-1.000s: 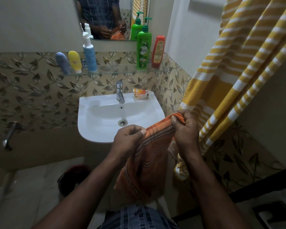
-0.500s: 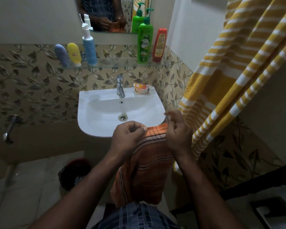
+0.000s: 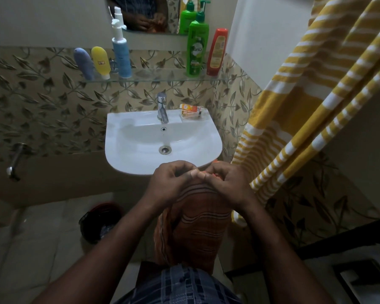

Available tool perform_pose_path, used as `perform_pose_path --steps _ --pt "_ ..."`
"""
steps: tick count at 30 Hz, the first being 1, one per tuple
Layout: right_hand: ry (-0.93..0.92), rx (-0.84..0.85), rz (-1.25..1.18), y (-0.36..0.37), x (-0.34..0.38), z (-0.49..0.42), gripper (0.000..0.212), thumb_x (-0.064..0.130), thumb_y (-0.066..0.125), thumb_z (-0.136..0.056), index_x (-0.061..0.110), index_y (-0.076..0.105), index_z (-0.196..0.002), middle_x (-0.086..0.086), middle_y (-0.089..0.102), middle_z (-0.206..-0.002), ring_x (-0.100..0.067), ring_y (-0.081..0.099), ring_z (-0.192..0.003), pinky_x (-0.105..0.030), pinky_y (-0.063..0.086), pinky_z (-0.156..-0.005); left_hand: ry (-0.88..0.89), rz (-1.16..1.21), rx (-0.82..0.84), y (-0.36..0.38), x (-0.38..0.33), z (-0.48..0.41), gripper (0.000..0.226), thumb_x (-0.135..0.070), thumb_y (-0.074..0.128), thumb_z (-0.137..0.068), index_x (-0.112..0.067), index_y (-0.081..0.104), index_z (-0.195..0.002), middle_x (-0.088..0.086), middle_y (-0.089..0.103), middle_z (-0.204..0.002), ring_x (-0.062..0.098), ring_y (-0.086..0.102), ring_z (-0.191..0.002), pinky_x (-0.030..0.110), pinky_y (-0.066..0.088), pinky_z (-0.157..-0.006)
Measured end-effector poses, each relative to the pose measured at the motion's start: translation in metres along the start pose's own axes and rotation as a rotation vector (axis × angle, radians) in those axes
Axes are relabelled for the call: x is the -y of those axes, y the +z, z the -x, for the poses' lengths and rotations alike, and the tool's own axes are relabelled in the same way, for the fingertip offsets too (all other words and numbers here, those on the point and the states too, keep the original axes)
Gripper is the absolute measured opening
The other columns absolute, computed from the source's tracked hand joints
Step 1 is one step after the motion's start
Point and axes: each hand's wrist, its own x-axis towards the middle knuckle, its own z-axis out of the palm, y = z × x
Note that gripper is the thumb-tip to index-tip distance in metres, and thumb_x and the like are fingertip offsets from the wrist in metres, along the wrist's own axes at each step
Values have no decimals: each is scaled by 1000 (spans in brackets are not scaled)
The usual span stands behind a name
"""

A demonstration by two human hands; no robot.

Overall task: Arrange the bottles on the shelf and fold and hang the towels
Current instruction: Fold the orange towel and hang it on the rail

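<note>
The left hand (image 3: 171, 183) and the right hand (image 3: 227, 186) are pinching the top edge of the orange towel (image 3: 198, 229) just in front of the sink (image 3: 119, 152); the towel is hanging below both grips.

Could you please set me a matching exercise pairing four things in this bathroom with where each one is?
1. green pump bottle
2. orange towel
3. small orange box
4. yellow striped cloth

A. hangs at the right
B. lies on the rim of the sink, beside the tap
C. held by the left hand and the right hand
D. stands on the glass shelf

Pairs: 1-D, 2-C, 3-B, 4-A.
</note>
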Motion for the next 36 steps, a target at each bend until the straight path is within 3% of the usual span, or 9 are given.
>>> perform_pose_path --steps 3,7,12,15,19,25,28,31,36 --pt "-40 -24 -131 -1 2 2 29 45 72 -86 18 73 -73 4 68 -75 -15 64 -72 -35 50 -68 88 -156 14 0 9 2 15 -42 73 -84 -29 75 -91 -5 78 -88 17 75 -87 47 61 -80" --pt "-34 17 -308 -7 9 4 25 34 70 -88 21 64 -68 6 57 -71 -10 53 -68 -31 42 -64 166 -457 -64 6 22 6 10 -34 68 -80 -29 71 -88 -12 69 -84 11 65 -78 34 52 -70" --pt "-36 118 -481 -20 21 3 28 24 67 -93 10 60 -70 -7 56 -75 -19 53 -70 -33 43 -67 29 -387 40 10 29 4 20 -39 66 -77 -32 76 -92 -16 75 -86 1 69 -79 28 53 -73" --pt "-64 91 -414 -27 24 1 26 17 66 -93 7 60 -70 -1 54 -73 -12 52 -69 -27 42 -66 2 -271 1 11 32 2 19 -47 67 -78 -32 73 -88 -13 75 -84 6 70 -82 36 56 -77" --pt "-105 -40 -196 -45 15 -2 25 19 69 -92 25 61 -69 14 56 -71 -5 52 -69 -27 42 -68 -24 -134 -87 0 38 -1 20 -49 65 -78 -31 67 -87 -4 71 -77 22 68 -75 58 59 -77" --pt "-111 -297 194 -61 -3 -6 17 29 74 -87 13 73 -79 3 66 -83 -17 62 -81 -36 51 -74 81 -67 -62 -10 29 -9 13 -40 72 -84 -31 68 -93 -8 72 -81 15 69 -79 48 57 -79" --pt "-97 -352 230 -61 -6 -8 17 32 73 -87 16 73 -81 0 66 -86 -18 62 -82 -39 52 -75 81 -117 -23 -9 25 -10 6 -38 69 -90 -32 71 -92 -10 74 -83 12 70 -81 44 57 -77" --pt "-83 -407 250 -60 -5 -8 19 34 71 -87 16 73 -82 -2 68 -87 -18 63 -82 -39 52 -75 79 -152 -16 -9 24 -8 17 -45 66 -92 -30 73 -88 -7 75 -83 16 72 -81 47 58 -78" --pt "-50 -416 314 -53 -5 -9 19 32 72 -85 14 73 -80 -5 68 -86 -24 64 -82 -40 52 -74 82 -163 -74 -10 21 -9 22 -45 59 -94 -32 66 -78 -15 64 -69 4 59 -70 34 47 -70"
